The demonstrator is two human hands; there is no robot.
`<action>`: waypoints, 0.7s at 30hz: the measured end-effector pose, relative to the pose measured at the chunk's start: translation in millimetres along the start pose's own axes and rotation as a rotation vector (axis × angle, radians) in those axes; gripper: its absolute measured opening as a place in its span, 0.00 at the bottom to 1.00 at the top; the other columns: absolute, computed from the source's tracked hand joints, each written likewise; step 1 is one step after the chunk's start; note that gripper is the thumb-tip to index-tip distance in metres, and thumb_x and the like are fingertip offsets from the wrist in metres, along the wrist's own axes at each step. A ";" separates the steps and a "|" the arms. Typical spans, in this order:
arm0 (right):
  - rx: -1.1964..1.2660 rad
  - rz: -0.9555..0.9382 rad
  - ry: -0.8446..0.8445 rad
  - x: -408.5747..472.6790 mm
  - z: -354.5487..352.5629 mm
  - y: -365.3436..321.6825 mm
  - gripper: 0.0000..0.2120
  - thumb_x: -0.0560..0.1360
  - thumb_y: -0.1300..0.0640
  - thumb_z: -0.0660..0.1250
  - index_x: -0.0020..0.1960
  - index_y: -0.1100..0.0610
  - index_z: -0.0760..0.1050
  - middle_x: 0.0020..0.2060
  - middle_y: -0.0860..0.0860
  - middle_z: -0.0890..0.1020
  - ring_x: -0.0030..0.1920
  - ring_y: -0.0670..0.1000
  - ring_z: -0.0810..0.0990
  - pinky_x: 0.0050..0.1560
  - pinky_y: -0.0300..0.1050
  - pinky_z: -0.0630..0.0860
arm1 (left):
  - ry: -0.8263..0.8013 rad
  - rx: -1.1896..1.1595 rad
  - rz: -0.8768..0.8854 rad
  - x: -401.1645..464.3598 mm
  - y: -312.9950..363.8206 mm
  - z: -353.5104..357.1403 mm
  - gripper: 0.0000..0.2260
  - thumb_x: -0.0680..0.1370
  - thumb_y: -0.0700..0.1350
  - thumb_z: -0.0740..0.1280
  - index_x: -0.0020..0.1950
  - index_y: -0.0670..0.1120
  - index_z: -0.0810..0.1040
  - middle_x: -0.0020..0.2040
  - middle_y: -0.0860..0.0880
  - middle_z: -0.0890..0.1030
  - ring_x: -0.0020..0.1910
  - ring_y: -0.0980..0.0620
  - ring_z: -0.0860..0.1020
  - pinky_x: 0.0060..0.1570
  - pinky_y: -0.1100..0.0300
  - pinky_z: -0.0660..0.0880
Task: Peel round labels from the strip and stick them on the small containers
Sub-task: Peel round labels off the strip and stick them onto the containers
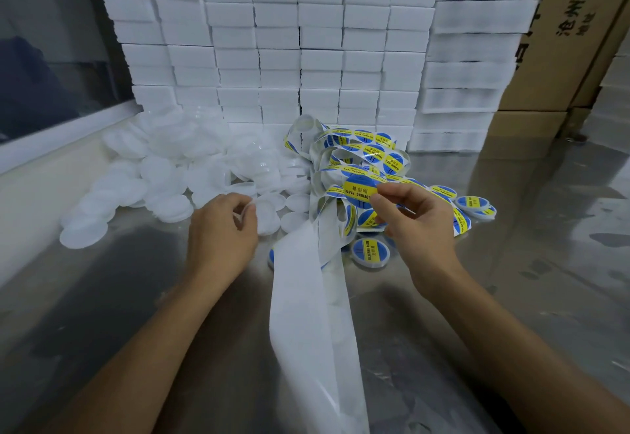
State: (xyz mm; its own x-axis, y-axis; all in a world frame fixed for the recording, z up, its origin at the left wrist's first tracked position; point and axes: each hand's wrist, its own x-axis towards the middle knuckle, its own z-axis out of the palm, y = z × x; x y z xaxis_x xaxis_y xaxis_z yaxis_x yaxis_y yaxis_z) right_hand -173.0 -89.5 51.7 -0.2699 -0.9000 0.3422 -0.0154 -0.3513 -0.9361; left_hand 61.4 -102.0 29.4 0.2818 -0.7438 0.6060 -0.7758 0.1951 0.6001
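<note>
The right hand [409, 215] pinches a thin, floppy, sticky round label [358, 189] at its edge, while at nine o'clock the left hand [221, 229] grips a light white container [264, 217].

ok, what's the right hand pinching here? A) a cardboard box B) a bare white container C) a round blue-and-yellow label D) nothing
C: the right hand pinches a round blue-and-yellow label by its edge above the tangled strip; the left hand grips a white container by the pile.
</note>
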 end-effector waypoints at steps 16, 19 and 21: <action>-0.030 -0.018 -0.019 -0.1 0.1 0.4 0.07 0.73 0.62 0.73 0.41 0.50 0.82 0.34 0.43 0.84 0.33 0.44 0.80 0.32 0.34 0.75 | -0.141 -0.670 -0.495 0.0 17.8 -6.8 0.05 0.75 0.39 0.70 0.43 0.48 0.83 0.28 0.48 0.82 0.26 0.51 0.79 0.29 0.61 0.78; -0.031 -0.009 -0.009 -0.2 0.4 1.3 0.06 0.73 0.61 0.73 0.41 0.51 0.82 0.35 0.44 0.84 0.33 0.45 0.80 0.31 0.35 0.75 | -0.205 -0.819 -0.574 0.8 22.3 -8.9 0.04 0.75 0.38 0.67 0.44 0.41 0.82 0.34 0.44 0.84 0.31 0.45 0.83 0.32 0.60 0.79; -0.045 -0.012 0.001 -0.4 0.3 2.3 0.05 0.73 0.61 0.73 0.41 0.51 0.82 0.40 0.48 0.85 0.32 0.45 0.79 0.31 0.37 0.76 | -0.226 -0.874 -0.587 0.7 24.8 -10.0 0.04 0.76 0.40 0.68 0.45 0.40 0.81 0.33 0.44 0.84 0.32 0.44 0.83 0.33 0.60 0.80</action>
State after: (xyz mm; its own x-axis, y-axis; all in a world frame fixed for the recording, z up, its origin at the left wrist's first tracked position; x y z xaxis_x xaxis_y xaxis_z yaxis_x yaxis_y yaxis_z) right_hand -172.6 -90.0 49.5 -0.2707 -0.8954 0.3535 -0.0616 -0.3503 -0.9346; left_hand 48.0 -91.3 49.9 0.2987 -0.9533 0.0450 0.1443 0.0917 0.9853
